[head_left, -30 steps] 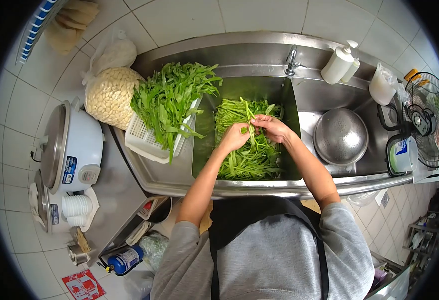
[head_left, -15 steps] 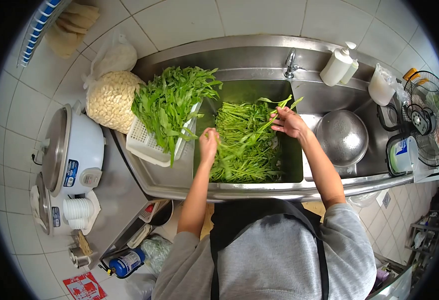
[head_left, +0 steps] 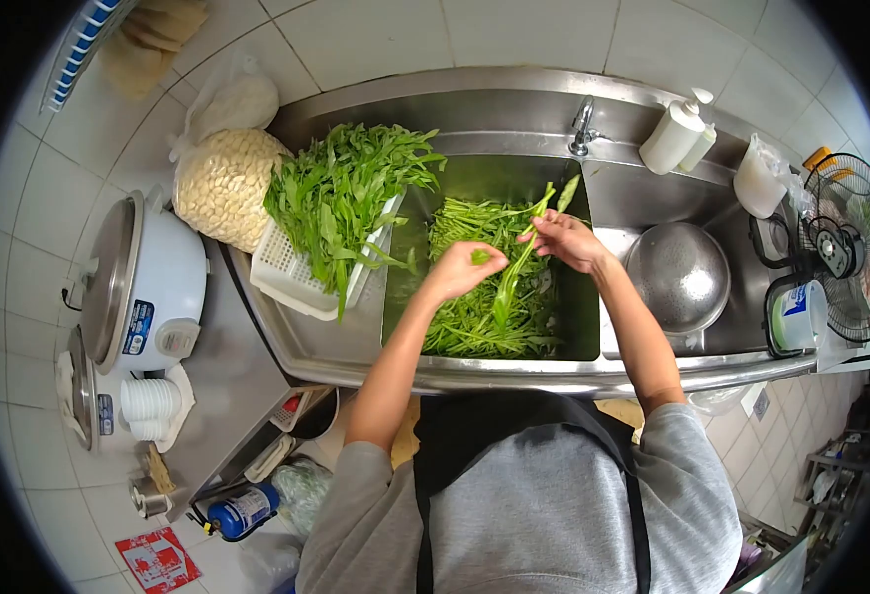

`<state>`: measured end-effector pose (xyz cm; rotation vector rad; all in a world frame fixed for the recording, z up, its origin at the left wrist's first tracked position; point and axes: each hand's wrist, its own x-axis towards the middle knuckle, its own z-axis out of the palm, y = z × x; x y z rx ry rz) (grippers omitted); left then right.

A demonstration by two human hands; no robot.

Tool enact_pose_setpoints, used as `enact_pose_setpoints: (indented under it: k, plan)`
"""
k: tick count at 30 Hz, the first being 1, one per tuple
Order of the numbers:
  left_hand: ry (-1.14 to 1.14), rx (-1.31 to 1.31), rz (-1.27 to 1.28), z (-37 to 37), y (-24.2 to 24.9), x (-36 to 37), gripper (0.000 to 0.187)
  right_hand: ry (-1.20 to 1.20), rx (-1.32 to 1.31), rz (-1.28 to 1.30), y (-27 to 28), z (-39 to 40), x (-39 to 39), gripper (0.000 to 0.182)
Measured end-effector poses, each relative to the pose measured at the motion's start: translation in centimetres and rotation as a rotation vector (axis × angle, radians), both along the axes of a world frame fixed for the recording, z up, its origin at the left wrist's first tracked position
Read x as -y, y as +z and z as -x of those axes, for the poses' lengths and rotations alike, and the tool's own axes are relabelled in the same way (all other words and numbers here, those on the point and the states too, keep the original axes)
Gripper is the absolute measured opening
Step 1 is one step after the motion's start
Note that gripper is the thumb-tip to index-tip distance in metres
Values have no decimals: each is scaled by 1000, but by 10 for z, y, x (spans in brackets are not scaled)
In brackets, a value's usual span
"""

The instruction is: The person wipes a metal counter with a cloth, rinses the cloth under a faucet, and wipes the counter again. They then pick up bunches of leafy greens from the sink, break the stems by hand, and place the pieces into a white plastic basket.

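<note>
Over the sink basin (head_left: 494, 178), my right hand (head_left: 565, 241) is closed around a few long green stems (head_left: 522, 259) that hang down to the left. My left hand (head_left: 466, 269), closed, pinches a small piece of green leaf (head_left: 479, 256) just left of those stems. Beneath both hands a heap of cut green vegetables (head_left: 464, 332) fills much of the basin. To the left, a white perforated basket (head_left: 291, 277) stands on the sink's ledge, piled with leafy greens (head_left: 341, 188).
A metal bowl (head_left: 679, 277) lies upside down in the right basin. The faucet (head_left: 583, 127) and a pump bottle (head_left: 670, 137) stand behind. A bag of peeled cloves (head_left: 227, 188) and a large cooker (head_left: 162, 282) are at left; a fan (head_left: 841, 243) is at right.
My left hand has moved right and slightly up, close to my right hand. My right hand has shifted little, and the stems in it now hang more steeply.
</note>
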<state>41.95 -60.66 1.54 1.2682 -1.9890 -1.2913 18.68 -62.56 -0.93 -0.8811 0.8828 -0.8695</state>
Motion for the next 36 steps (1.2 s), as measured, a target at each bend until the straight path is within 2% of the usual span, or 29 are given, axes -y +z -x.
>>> enact_pose_setpoints:
  k: [2,5,7,10,13,17,20,21,22,25,26,27,28,29,31,36]
  plan:
    - [-63,26,-21,9,0,2,25,17,-2,-1,4,-16,-1,17]
    - [-86,-35,84,13,-7,4,21,23,-30,-34,-5,-27,2,16]
    - [-20,151,31,12,-8,5,22,-6,-16,-50,-4,-34,-1,18]
    - [83,220,38,9,-12,7,25,-52,-14,-88,-1,-37,-2,21]
    - [17,275,6,2,-18,10,27,-58,-80,-102,1,-39,-4,22]
    - [-38,189,22,-2,-26,11,29,27,-277,-4,-6,-41,-1,22]
    - [-76,236,-8,-1,-14,10,29,-37,-378,15,1,-47,-5,28]
    - [-52,175,-136,0,-9,8,28,-63,-452,28,2,-47,-5,31]
    - [-27,114,-262,-1,-6,7,27,-64,-453,28,1,-46,-4,31]
    - [-49,45,-289,-5,-16,11,26,24,-424,108,-6,-42,0,33]
    - [-48,45,-290,-7,-21,13,26,15,-409,112,-9,-40,1,42]
    - [-39,111,-144,-8,-23,15,25,7,-394,115,-11,-39,2,52]
    - [-31,177,1,-9,-25,15,24,8,-395,115,-13,-38,4,52]
    - [-30,176,0,-9,-28,14,24,29,-375,117,-15,-37,5,51]
    - [163,254,173,-5,-19,6,24,49,-355,118,-16,-37,6,51]
    - [122,298,150,6,-8,-9,26,-48,-349,133,-13,-39,5,49]
